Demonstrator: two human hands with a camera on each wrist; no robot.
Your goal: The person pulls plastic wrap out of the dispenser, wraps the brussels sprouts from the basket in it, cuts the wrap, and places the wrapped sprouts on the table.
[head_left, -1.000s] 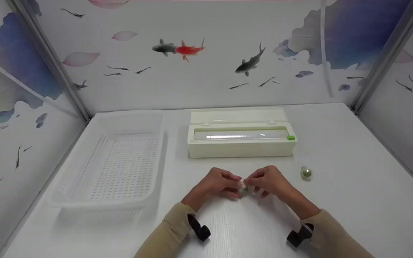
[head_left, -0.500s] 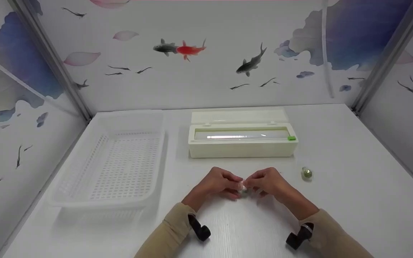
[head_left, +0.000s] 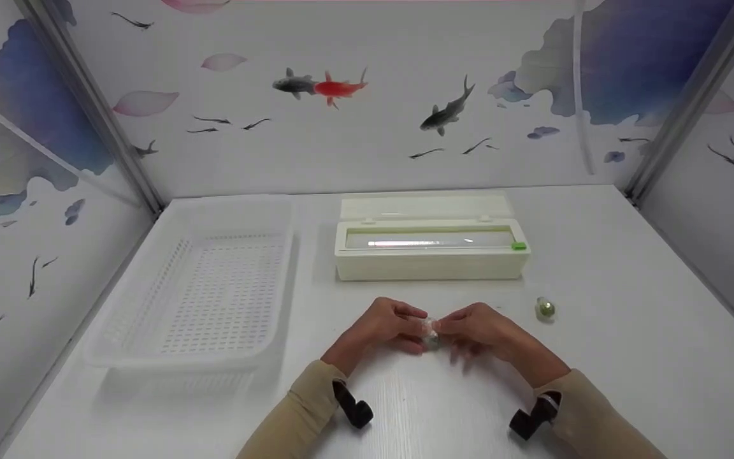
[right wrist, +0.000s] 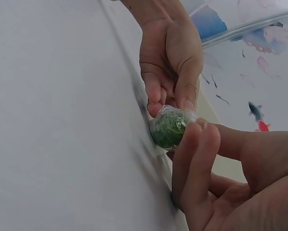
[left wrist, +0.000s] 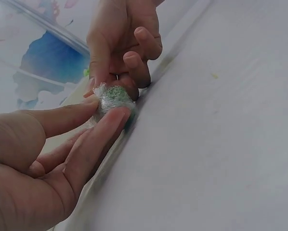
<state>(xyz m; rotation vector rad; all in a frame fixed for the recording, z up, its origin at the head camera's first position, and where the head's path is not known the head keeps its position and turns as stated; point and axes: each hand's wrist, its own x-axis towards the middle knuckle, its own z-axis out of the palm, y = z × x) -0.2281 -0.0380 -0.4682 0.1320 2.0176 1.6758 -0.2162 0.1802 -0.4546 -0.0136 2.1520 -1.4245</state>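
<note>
A small round green ball wrapped in crinkled cling film (right wrist: 169, 131) sits between my two hands, low over the table. In the head view my left hand (head_left: 389, 325) pinches it from the left with thumb and fingers. My right hand (head_left: 478, 325) pinches the film on its other side between thumb and fingertips. Bunched clear film (left wrist: 105, 103) shows near both thumbs in the left wrist view. What kind of green thing lies inside cannot be told. Another wrapped green ball (head_left: 546, 308) rests on the table to the right of my right hand.
Behind the hands stands a cream cling film dispenser (head_left: 431, 266) with its lid up and a green slider (head_left: 518, 246) at its right end. A white perforated basket (head_left: 281, 319) is at the left. Printed panels enclose the white table (head_left: 628, 306).
The left hand keeps its place with the wrapped ball. My right hand has shifted slightly at the film, and its lower fingers have moved and look blurred.
</note>
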